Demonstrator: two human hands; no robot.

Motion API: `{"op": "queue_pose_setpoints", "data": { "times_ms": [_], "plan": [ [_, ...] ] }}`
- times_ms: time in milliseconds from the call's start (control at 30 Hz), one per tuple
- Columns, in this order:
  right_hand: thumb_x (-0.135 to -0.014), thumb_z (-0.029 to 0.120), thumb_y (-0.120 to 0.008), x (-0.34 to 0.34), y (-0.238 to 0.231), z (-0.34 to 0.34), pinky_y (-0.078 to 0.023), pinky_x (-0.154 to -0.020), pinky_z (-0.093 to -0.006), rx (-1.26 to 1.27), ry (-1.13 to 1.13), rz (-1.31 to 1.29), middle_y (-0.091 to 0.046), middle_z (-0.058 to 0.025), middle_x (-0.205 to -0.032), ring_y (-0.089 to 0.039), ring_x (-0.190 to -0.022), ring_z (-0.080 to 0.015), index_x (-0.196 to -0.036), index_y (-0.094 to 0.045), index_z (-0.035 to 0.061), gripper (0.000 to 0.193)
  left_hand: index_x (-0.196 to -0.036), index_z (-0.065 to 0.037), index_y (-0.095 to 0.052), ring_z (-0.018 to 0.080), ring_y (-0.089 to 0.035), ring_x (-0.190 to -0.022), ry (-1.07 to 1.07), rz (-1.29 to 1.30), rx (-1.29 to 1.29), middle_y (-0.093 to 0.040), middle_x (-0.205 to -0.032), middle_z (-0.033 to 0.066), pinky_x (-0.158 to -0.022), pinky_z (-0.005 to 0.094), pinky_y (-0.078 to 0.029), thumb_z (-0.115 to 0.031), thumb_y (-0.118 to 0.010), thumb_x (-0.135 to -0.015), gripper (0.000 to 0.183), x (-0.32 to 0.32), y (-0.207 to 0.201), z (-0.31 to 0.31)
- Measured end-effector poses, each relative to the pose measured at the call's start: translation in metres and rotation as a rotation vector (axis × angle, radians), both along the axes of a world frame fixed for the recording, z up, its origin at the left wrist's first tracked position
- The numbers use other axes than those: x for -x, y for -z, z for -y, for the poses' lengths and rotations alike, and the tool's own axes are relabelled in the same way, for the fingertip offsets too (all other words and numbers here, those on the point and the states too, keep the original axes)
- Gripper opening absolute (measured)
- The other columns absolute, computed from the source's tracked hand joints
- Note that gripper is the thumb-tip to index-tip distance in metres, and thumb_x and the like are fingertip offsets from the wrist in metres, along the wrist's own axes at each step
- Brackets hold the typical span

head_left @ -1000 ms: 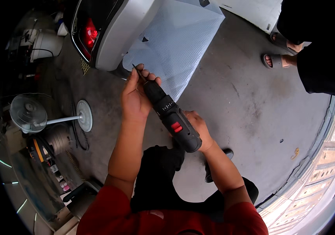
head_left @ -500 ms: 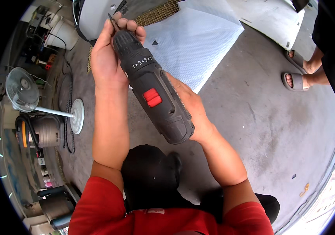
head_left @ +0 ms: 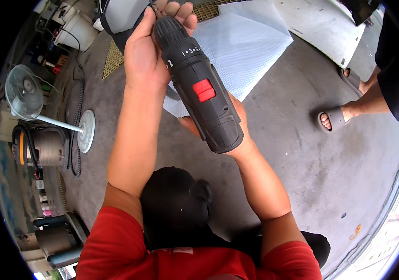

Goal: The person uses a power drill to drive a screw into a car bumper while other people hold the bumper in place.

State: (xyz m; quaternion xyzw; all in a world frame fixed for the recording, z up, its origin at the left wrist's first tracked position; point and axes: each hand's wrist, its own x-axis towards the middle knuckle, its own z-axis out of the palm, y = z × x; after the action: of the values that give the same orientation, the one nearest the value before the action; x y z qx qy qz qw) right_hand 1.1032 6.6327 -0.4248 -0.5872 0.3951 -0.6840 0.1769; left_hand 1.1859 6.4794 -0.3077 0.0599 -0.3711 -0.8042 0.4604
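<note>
A dark grey cordless drill (head_left: 196, 72) with a red slide switch points away from me, tilted to the left. My right hand (head_left: 239, 120) grips its handle from below; the drill body hides most of those fingers. My left hand (head_left: 144, 59) is cupped at the front, thumb and fingers closed around the chuck and the thin bit (head_left: 153, 5). The fingertips sit close to the picture's top edge. Just beyond my left hand is a light grey panel with a dark edge (head_left: 124, 18), partly cut off.
Bubble wrap (head_left: 246, 42) covers the concrete floor ahead, near a yellow grating (head_left: 113, 59) and a white panel (head_left: 323, 28). On the right a person's sandalled foot (head_left: 334, 118) stands close. A fan (head_left: 24, 92) and a metal vacuum (head_left: 45, 147) are at the left.
The drill and both hands have moved up and to the right in the view. The other person's nearer foot has shifted left and closer to me.
</note>
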Motion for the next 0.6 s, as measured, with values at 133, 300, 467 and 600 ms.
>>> {"op": "queue_pose_setpoints", "data": {
  "times_ms": [133, 300, 467, 600],
  "plan": [
    [-0.074, 0.008, -0.089, -0.002, -0.019, 0.001, -0.056, -0.077, -0.0322, 0.114, 0.167, -0.026, -0.068, -0.0093, -0.106, -0.068, -0.088, -0.0207, -0.118, -0.066, 0.0031, 0.05, -0.118, -0.005, -0.064, 0.029, -0.069, -0.103, -0.127, 0.067, -0.106, -0.07, -0.103, 0.0111, -0.089, 0.0461, -0.058, -0.026, -0.053, -0.104, 0.027, 0.009, -0.003, -0.004],
    [-0.078, 0.01, -0.083, 0.004, -0.029, -0.004, -0.053, -0.093, -0.0357, -0.071, -0.004, 0.065, -0.065, -0.0164, -0.127, -0.066, -0.11, -0.0263, -0.138, -0.053, -0.0012, 0.068, -0.117, -0.004, -0.064, 0.0293, -0.069, -0.099, -0.116, 0.062, -0.097, -0.07, -0.102, 0.0113, -0.086, 0.045, -0.059, -0.026, -0.053, -0.105, 0.027, 0.016, -0.002, 0.002],
    [-0.077, 0.013, -0.086, 0.008, -0.036, -0.001, -0.054, -0.091, -0.0349, -0.094, 0.024, 0.011, -0.067, -0.0141, -0.123, -0.068, -0.106, -0.0249, -0.133, -0.056, -0.0001, 0.064, -0.112, -0.005, -0.066, 0.0299, -0.07, -0.094, -0.13, 0.038, -0.118, -0.07, -0.098, 0.0119, -0.08, 0.045, -0.061, -0.024, -0.053, -0.104, 0.024, 0.02, -0.003, 0.003],
    [-0.076, 0.012, -0.086, 0.012, -0.041, -0.003, -0.055, -0.087, -0.0338, -0.15, 0.008, 0.059, -0.07, -0.0116, -0.115, -0.069, -0.1, -0.0222, -0.129, -0.058, 0.0005, 0.061, -0.115, 0.003, -0.06, 0.0336, -0.067, -0.1, 0.078, 0.038, -0.12, -0.067, -0.104, 0.0173, -0.085, 0.0464, -0.058, -0.021, -0.048, -0.104, 0.029, 0.01, 0.013, 0.025]
  ]
}}
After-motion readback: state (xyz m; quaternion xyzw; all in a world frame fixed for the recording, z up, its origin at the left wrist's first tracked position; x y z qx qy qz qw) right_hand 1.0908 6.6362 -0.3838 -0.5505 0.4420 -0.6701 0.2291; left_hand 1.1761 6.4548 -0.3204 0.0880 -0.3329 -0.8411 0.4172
